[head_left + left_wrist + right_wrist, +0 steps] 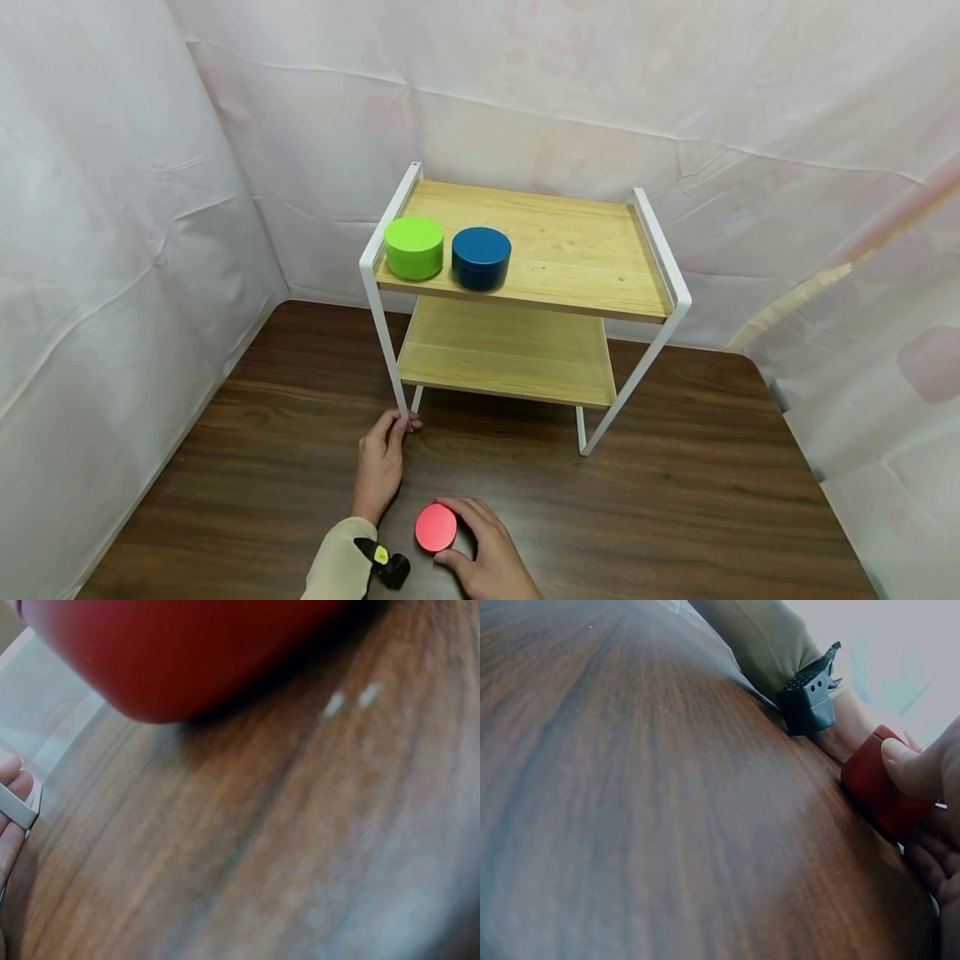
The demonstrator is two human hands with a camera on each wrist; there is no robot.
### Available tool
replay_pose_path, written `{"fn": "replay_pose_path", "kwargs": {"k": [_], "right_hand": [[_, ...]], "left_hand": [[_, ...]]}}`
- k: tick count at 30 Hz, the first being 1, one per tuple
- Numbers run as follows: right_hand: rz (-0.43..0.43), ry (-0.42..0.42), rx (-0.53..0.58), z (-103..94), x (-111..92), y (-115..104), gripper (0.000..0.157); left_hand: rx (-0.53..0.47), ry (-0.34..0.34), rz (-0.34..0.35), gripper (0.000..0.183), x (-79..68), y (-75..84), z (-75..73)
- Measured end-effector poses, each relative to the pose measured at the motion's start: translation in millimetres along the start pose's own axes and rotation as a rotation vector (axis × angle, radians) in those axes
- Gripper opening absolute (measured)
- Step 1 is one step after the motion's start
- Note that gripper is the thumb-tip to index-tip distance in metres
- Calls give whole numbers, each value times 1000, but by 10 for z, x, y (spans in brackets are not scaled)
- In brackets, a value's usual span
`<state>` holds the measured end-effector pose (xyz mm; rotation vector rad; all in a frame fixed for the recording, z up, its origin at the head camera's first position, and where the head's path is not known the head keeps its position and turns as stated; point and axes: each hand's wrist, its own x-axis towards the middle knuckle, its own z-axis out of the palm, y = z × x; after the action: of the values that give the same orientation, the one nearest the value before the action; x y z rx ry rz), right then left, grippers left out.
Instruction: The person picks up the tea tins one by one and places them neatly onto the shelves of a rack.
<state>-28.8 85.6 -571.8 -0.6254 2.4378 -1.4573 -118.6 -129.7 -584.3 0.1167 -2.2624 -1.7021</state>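
Thumb and fingers of my left hand (380,467) pinch the foot of the white front-left leg (386,346) of a two-tier shelf. My right hand (491,554) grips a small round red tin (436,527) from its right side, thumb at the near edge and fingers round the far edge. In the right wrist view the thumb presses the wall of the red tin (874,784), low over the wooden table. The left wrist view has the red tin (172,660) large at the top, with left fingertips (21,784) around the white leg at the left edge.
On the shelf's upper board (577,258) stand a green round tin (414,248) and a blue round tin (481,259), both toward the left. Below is a lower board (510,350). The dark wood table (712,500) has pale cloth walls (525,100) around it.
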Motion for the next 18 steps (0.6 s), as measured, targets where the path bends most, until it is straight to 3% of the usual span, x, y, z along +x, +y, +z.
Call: {"fn": "replay_pose_path", "kwargs": {"k": [10, 18], "right_hand": [[-35, 13, -4, 10, -6, 10, 60], [-22, 14, -6, 14, -5, 29, 60]], "left_hand": [[-11, 25, -45, 23, 9, 16, 13], [-10, 9, -2, 25, 5, 15, 3]]}}
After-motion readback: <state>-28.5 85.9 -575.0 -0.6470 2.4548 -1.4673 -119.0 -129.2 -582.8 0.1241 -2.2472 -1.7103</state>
